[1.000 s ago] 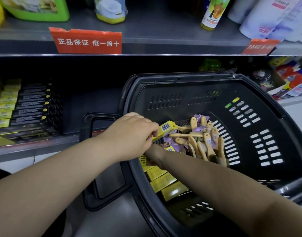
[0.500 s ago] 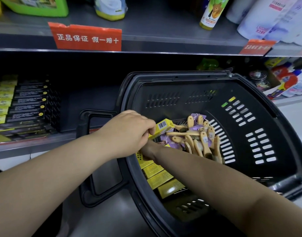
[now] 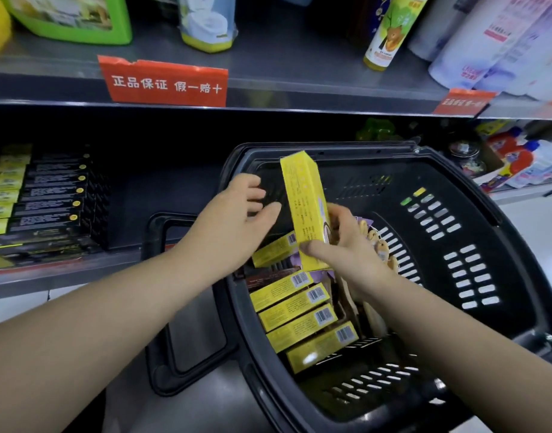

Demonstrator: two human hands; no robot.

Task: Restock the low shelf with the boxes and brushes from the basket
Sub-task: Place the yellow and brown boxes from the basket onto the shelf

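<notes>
One yellow box (image 3: pixel 304 207) upright, pinched in right hand (image 3: pixel 346 245) over black basket (image 3: pixel 455 170). More boxes (image 3: pixel 295 314) rowed inside, barcodes up; wooden brushes (image 3: pixel 377 242) just beside.

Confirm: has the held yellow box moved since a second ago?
Yes. The yellow box rose from beside the brushes toward the far basket rim, now upright in the right hand.

Right grip (image 3: pixel 340 245) holds one yellow box (image 3: pixel 305 207) upright over the basket (image 3: pixel 515 276), thumb across its lower face. Left grip (image 3: pixel 237 220), fingers relaxed, sits just left of that box and holds nothing. Basket contents: yellow boxes (image 3: pixel 299 317) in a row at left, brushes (image 3: pixel 377 245) at right; the low shelf (image 3: pixel 49 273) carries stacked dark boxes (image 3: pixel 49 198).
</notes>
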